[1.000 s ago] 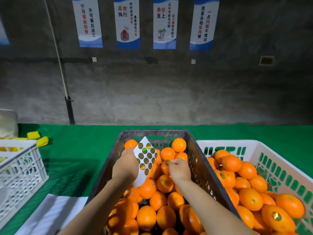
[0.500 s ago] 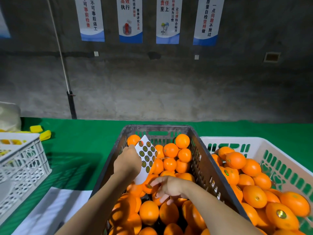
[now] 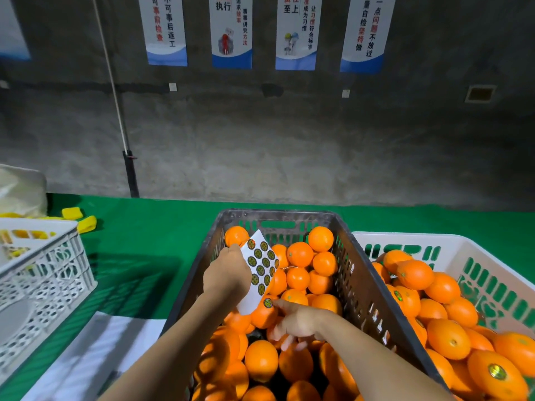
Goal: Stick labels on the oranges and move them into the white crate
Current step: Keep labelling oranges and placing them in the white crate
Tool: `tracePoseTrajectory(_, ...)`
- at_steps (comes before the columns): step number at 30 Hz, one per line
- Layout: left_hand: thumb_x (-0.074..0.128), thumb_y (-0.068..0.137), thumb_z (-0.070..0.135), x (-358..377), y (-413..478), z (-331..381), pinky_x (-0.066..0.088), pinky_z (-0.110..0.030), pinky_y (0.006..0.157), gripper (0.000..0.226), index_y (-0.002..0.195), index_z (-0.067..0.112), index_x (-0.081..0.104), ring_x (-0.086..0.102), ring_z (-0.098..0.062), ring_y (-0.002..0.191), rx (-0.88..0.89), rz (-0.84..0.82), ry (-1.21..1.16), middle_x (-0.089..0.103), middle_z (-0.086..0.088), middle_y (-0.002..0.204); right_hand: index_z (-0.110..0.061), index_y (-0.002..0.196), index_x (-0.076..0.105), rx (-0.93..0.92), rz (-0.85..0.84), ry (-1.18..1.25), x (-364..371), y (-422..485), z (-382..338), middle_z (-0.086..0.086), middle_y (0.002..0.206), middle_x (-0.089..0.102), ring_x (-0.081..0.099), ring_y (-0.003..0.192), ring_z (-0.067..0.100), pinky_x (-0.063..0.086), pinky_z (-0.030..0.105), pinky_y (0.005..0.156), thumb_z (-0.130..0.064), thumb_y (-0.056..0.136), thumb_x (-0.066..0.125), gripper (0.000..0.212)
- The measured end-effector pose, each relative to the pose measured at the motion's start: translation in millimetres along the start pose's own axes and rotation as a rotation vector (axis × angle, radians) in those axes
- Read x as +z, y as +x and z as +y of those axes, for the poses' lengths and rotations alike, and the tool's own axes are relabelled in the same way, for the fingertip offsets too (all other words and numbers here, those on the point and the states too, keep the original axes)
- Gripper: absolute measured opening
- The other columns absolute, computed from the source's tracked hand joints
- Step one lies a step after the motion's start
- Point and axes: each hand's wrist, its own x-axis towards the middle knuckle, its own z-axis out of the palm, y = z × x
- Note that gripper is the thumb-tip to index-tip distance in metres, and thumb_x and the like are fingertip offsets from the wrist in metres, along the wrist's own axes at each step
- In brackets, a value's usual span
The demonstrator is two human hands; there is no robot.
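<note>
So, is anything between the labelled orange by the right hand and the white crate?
Yes: the dark crate's right wall stands between the orange and the white crate, so it likely needs lifting over. Above the rims, nothing visible blocks.

Green table [image 3: 150, 244] — on it a dark crate [image 3: 278, 214], white crate [image 3: 434, 238] just beside, latticed crate [image 3: 43, 270], yellow blocks [image 3: 86, 222], white sheet [image 3: 95, 357].

The dark grey slotted crate [image 3: 364, 290] and the white slotted crate [image 3: 419, 238] look like matt moulded plastic. The round oranges [image 3: 261, 360] have glossy, finely dimpled peel. The white label sheet [image 3: 260, 264] is smooth paper. The green surface [image 3: 162, 227] looks like matt cloth.
</note>
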Motion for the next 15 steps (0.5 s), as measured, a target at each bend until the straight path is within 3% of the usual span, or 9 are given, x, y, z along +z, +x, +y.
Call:
tracePoseTrajectory(4,0.044,0.100,0.017,-0.7,-0.5,0.5,0.052,-0.031,0.071,0.014,0.111,0.010,0.049,0.063,-0.024,0.091,0.015,0.006,-0.003,0.058,-0.009,0.107,-0.040,0.158,-0.003,0.020,0.008,-0.195,-1.6,0.9,-0.3,0.010,0.152,0.041,0.061,0.077,0.012,0.053,0.024,0.064,-0.013,0.094,0.057,0.091)
tracePoseTrajectory(9,0.046,0.100,0.018,-2.1,-2.0,-0.1,0.052,-0.030,0.070,0.015,0.112,0.008,0.048,0.064,-0.025,0.093,0.027,-0.001,-0.011,0.057,-0.010,0.107,-0.036,0.158,-0.007,0.084,0.067,-0.350,5.1,12.6,3.8,0.016,0.133,0.056,0.061,0.083,0.024,0.050,0.031,0.063,-0.016,0.095,0.056,0.092)
tracePoseTrajectory(11,0.046,0.100,0.018,-1.6,-1.9,-0.9,0.050,-0.030,0.068,0.015,0.111,0.008,0.048,0.063,-0.025,0.092,0.033,0.011,-0.014,0.058,-0.010,0.107,-0.037,0.158,-0.010,0.094,0.136,-0.433,5.0,16.5,5.2,0.016,0.136,0.056,0.066,0.090,0.029,0.048,0.033,0.065,-0.015,0.096,0.052,0.091)
tracePoseTrajectory(15,0.046,0.100,0.017,-1.0,-1.6,-0.8,0.052,-0.032,0.070,0.015,0.111,0.007,0.049,0.064,-0.026,0.092,0.047,0.025,-0.003,0.059,-0.011,0.107,-0.044,0.153,-0.019,0.072,0.123,-0.518,8.3,15.0,2.4,0.011,0.143,0.053,0.060,0.078,0.022,0.047,0.033,0.069,-0.010,0.098,0.049,0.093)
